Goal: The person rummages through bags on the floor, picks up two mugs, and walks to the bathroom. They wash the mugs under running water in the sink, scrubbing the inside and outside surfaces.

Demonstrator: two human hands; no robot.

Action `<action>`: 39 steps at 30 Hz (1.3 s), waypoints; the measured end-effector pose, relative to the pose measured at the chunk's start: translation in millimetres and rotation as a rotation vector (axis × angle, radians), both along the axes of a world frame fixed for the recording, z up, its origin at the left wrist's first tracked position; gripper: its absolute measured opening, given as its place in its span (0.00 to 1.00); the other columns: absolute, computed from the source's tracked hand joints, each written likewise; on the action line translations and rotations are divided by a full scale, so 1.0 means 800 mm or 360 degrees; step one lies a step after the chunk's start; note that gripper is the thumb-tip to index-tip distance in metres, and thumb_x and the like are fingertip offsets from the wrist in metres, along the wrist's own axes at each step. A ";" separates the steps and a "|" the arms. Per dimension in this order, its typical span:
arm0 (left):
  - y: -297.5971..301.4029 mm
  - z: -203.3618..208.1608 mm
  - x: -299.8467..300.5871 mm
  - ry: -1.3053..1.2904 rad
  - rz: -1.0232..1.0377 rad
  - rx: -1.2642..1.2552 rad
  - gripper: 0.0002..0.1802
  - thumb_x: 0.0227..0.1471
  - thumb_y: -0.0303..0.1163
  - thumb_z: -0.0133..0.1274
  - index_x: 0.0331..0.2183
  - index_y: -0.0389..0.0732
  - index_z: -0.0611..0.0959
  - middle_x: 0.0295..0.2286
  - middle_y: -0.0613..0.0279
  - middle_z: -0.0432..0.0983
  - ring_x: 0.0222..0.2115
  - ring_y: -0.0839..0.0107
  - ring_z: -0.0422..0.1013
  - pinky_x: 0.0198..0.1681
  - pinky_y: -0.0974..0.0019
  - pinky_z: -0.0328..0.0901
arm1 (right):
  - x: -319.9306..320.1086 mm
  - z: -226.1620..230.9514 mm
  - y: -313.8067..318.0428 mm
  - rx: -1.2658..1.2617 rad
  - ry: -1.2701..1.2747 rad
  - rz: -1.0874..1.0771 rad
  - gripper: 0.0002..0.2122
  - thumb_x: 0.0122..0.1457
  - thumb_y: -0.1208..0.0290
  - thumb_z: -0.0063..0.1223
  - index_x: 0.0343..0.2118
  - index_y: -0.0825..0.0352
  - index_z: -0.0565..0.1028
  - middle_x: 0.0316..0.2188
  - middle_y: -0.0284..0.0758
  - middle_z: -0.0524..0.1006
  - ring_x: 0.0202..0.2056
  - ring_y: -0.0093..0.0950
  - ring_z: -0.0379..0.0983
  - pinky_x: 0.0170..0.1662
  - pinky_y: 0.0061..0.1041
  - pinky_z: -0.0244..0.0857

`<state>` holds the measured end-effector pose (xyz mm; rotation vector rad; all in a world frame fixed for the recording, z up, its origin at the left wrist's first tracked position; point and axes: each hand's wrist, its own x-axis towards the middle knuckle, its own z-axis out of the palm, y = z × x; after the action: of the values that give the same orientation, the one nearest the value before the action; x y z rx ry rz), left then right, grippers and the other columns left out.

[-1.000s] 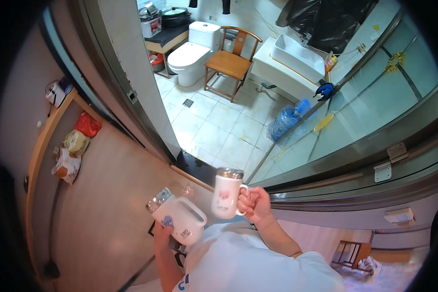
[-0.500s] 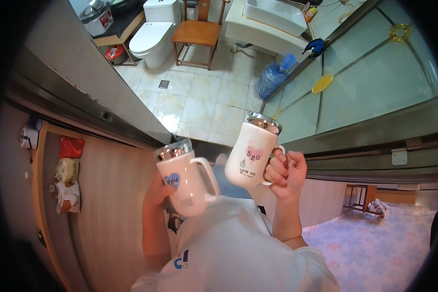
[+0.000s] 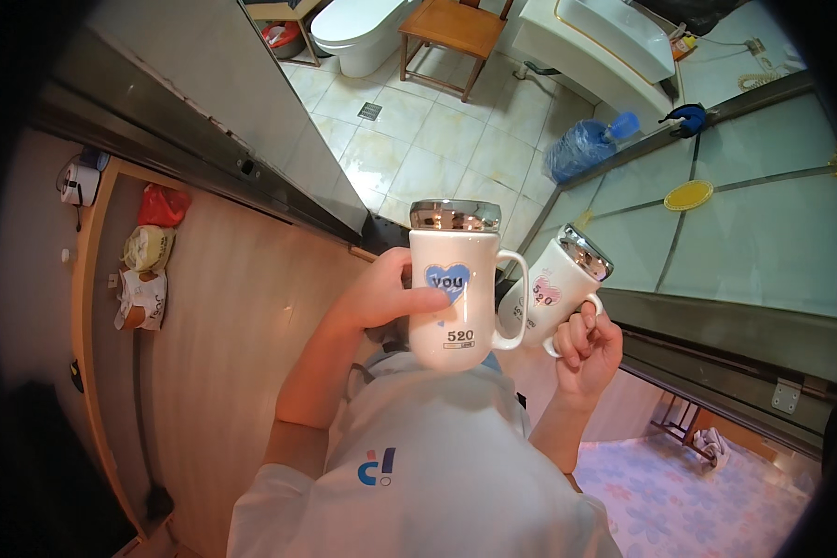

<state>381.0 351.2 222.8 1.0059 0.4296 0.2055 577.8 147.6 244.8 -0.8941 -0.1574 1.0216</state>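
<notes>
A white mug with a blue heart [image 3: 470, 321] and a shiny mirrored lid is upright in my left hand [image 3: 378, 290]. My thumb lies across its front, the other fingers are behind it, and its handle points right. My right hand [image 3: 590, 349] has its fingers closed round the handle of a second white mug, with a pink heart [image 3: 551, 288]. That mug tilts, its mirrored lid leaning to the right, and its lower left part is hidden behind the first mug.
Ahead, a doorway opens on a tiled floor [image 3: 445, 130] with a toilet [image 3: 358, 37], a wooden chair [image 3: 456, 37], a washbasin [image 3: 623, 42] and a large blue water bottle [image 3: 581, 149]. A frosted glass panel [image 3: 753, 223] stands at right. Several bags [image 3: 149, 246] hang at left.
The mug in my left hand has moved right and up, now upright and partly covering the other mug. My right hand has carried its mug right, tilting it further. My view has turned.
</notes>
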 end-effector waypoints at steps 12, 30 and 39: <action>-0.002 0.001 0.018 -0.0082 -0.0040 -0.0114 0.27 0.38 0.34 0.62 0.41 0.32 0.76 0.36 0.60 0.76 0.36 0.74 0.72 0.41 0.69 0.67 | 0.016 0.006 -0.012 0.0173 0.0287 -0.0001 0.08 0.55 0.67 0.41 0.24 0.64 0.64 0.07 0.25 0.53 0.08 0.18 0.44 0.13 0.18 0.42; -0.006 0.002 -0.005 -0.0037 0.0128 -0.0146 0.37 0.36 0.44 0.64 0.45 0.32 0.72 0.37 0.61 0.74 0.36 0.76 0.70 0.39 0.71 0.67 | 0.001 0.013 -0.025 0.0247 0.0444 -0.0057 0.09 0.53 0.65 0.42 0.25 0.65 0.65 0.07 0.25 0.53 0.08 0.18 0.45 0.13 0.18 0.42; 0.003 0.003 -0.006 -0.0105 -0.0010 -0.0109 0.28 0.39 0.38 0.62 0.41 0.32 0.76 0.35 0.60 0.76 0.35 0.75 0.72 0.38 0.69 0.67 | 0.000 0.007 -0.022 0.0254 0.0407 0.0035 0.08 0.54 0.64 0.42 0.25 0.64 0.64 0.07 0.25 0.53 0.08 0.19 0.46 0.14 0.18 0.43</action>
<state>376.2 353.9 224.9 0.9303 0.3708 0.2164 577.4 129.9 250.5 -0.6125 -0.0327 1.1182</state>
